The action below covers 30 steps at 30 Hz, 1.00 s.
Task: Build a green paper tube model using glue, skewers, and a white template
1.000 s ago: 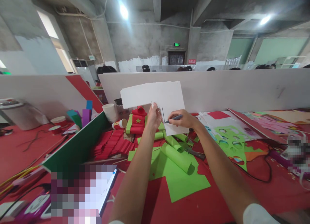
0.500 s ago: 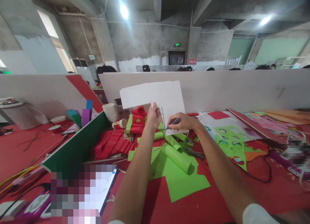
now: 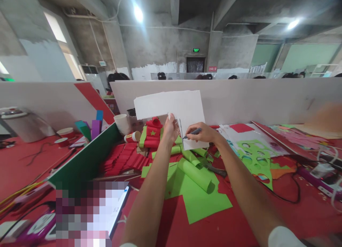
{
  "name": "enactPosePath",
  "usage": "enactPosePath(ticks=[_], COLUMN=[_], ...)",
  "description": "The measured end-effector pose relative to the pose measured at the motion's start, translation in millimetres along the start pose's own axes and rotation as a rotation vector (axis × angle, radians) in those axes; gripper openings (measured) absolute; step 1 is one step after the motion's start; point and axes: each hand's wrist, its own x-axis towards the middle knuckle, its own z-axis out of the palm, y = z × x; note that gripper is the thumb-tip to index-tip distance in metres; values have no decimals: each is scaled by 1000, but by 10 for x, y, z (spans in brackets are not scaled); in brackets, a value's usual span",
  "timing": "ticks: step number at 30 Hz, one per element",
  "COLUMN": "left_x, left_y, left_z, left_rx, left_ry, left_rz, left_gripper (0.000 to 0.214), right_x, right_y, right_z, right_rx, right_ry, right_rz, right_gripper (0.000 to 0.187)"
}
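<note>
My left hand [image 3: 170, 128] pinches the lower edge of a white L-shaped sheet of paper [image 3: 176, 104] and holds it up above the red table. My right hand [image 3: 202, 132] grips a dark marker [image 3: 192, 132] with its tip against the paper, at the foot of a dark vertical line drawn there. Below the hands lie rolled green paper tubes [image 3: 195, 173] on a green sheet [image 3: 197, 200].
A red and green paper model with a yellow star [image 3: 151, 133] stands behind my left hand. Folded red paper strips [image 3: 123, 157], a green board [image 3: 85, 158], paper cups [image 3: 121, 123], scissors [image 3: 213, 167], a green cut-out sheet [image 3: 253, 154] and cables lie around. White partitions [image 3: 267, 97] enclose the desk.
The marker tip moved down the paper along the drawn line, then back up a little. The paper and my left hand have barely shifted.
</note>
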Motion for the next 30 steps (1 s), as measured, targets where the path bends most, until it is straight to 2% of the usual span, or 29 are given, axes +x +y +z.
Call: enactPosePath(ticks=[4, 9, 15, 21, 27, 30], left_x=[12, 22, 27, 54, 68, 59], left_y=[-11, -27, -29, -28, -19, -12], left_z=[-17, -26, -26, -67, -78, -60], left_rx=[-16, -21, -24, -31, -12, -11], left_ry=[-24, -42, -23, -25, 28, 46], left_rz=[8, 13, 10, 42, 44, 49], left_gripper=[13, 14, 12, 13, 13, 13], right_x=[-15, -10, -23, -23, -14, -15], right_y=[14, 15, -32, -37, -11, -16], right_z=[-17, -17, -13, -9, -8, -10], right_rx=[4, 3, 36, 19, -28, -28], right_ry=[-78, -50, -200, -152, -260, -254], right_rz=[27, 22, 49, 49, 77, 77], right_gripper=[18, 19, 18, 20, 21, 21])
